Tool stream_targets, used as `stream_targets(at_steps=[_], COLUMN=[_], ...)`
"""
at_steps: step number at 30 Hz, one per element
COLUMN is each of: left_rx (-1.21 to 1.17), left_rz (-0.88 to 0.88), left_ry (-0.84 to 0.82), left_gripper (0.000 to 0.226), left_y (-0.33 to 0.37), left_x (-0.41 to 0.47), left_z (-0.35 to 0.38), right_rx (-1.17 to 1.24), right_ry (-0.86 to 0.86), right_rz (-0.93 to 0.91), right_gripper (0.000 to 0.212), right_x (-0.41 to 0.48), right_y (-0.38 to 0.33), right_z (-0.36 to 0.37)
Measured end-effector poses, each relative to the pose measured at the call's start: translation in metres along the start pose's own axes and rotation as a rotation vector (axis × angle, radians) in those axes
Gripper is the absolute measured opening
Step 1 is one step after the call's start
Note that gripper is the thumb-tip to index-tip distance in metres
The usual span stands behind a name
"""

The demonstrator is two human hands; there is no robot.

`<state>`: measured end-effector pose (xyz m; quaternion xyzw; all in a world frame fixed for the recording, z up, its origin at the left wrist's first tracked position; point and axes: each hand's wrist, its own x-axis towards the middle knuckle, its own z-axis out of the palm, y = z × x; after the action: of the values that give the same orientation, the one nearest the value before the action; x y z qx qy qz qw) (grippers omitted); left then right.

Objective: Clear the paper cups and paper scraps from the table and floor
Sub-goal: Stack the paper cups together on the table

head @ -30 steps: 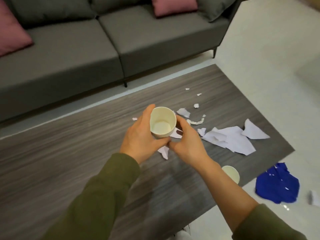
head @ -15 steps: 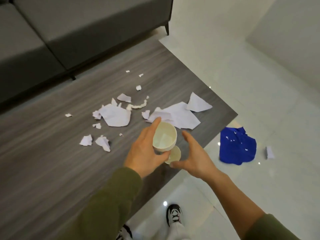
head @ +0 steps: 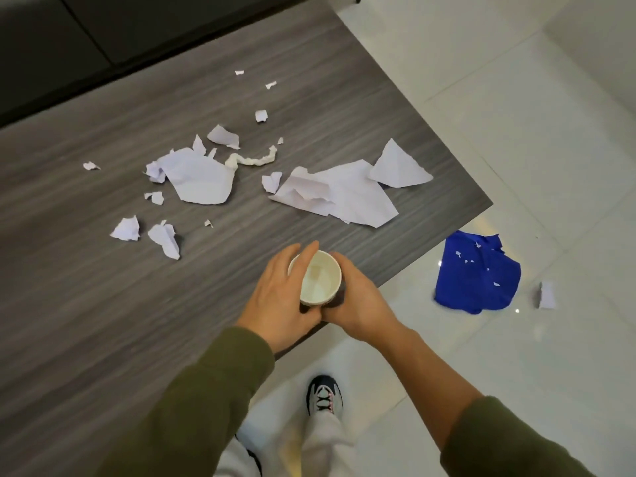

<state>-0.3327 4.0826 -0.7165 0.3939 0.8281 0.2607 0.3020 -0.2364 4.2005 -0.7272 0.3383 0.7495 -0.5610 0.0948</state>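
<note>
The paper cup (head: pixel 320 278) is clasped at the counter's (head: pixel 103 321) near edge, left hand (head: pixel 275 297) and right hand (head: pixel 358 301) curled round it. A light grip is advised, the cup held upright.

The left hand (head: pixel 275 297) and right hand (head: pixel 359 304) hide the lower wall and base of the paper cup (head: pixel 320 280). The far edge cuts off the sofa (head: pixel 103 29). The paper scrap (head: pixel 546 295) on the floor at right is blurred.
</note>
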Motion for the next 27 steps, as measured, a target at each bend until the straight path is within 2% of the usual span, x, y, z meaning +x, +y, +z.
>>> stream_targets(at_steps=[2,4,7,11,16,21,27], left_rx=[0.034,0.036,0.007,-0.066,-0.113,-0.2,-0.172], left_rz=[-0.019,-0.031,-0.059,-0.066,-0.08,-0.198,-0.306], left_ry=[-0.069,-0.101,-0.042,0.165,0.433,0.683,0.902], left_gripper=[0.092,0.093,0.091,0.094,0.089,0.094,0.068], left_y=[-0.004,-0.006,-0.005,0.003,0.014,0.006,-0.024], left_x=[-0.001,0.0,0.001,-0.006,-0.033,-0.114,-0.256], left_z=[0.006,0.01,0.004,-0.034,-0.103,-0.177,-0.227], right_rx=[-0.023,-0.038,-0.029,-0.008,0.038,0.154,0.118], right_ry=[-0.011,-0.011,0.001,0.034,0.008,-0.132,-0.372], right_rz=[0.023,0.011,-0.023,-0.127,-0.368,-0.55,-0.689], right_gripper=[0.073,0.057,0.057,0.059,0.066,0.053,0.055], right_x=[0.004,0.006,0.005,0.006,-0.003,-0.042,-0.107], right_y=[0.003,0.004,-0.005,-0.044,-0.125,-0.203,-0.27], right_z=[0.001,0.001,0.001,-0.003,0.005,0.053,0.16])
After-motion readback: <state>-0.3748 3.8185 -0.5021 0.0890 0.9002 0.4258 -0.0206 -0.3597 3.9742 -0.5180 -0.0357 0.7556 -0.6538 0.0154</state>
